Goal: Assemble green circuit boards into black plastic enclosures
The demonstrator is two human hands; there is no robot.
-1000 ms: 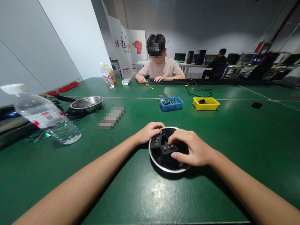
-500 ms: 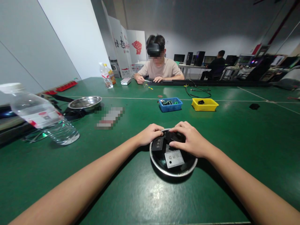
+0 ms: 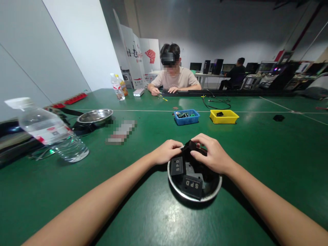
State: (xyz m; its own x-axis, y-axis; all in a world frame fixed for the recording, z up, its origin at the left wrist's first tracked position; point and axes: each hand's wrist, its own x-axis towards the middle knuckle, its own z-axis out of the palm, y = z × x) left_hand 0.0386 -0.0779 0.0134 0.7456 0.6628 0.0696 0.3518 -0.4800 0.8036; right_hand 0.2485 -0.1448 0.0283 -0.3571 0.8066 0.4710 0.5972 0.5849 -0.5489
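A round metal bowl (image 3: 196, 199) stands in front of me on the green table. Inside it lie black SPD cases, one at the left (image 3: 177, 166) and another near the front (image 3: 192, 186), with greyer pieces between them. My left hand (image 3: 169, 150) is closed at the bowl's far left rim, its fingertips beside a dark piece. Over the far right part of the bowl, my right hand (image 3: 210, 152) has thumb and fingers around a small black piece (image 3: 190, 146) at the far rim.
Ahead stand a blue tray (image 3: 187, 119) of small parts and a yellow tray (image 3: 223, 119). A tilted water bottle (image 3: 55, 131), a metal dish (image 3: 95, 116) and a pixelated object are at the left. A person (image 3: 174, 78) sits across the table.
The front case in the bowl now shows a black face where a grey one lay. My right hand has moved slightly right, and a black piece stands up at its fingertips.
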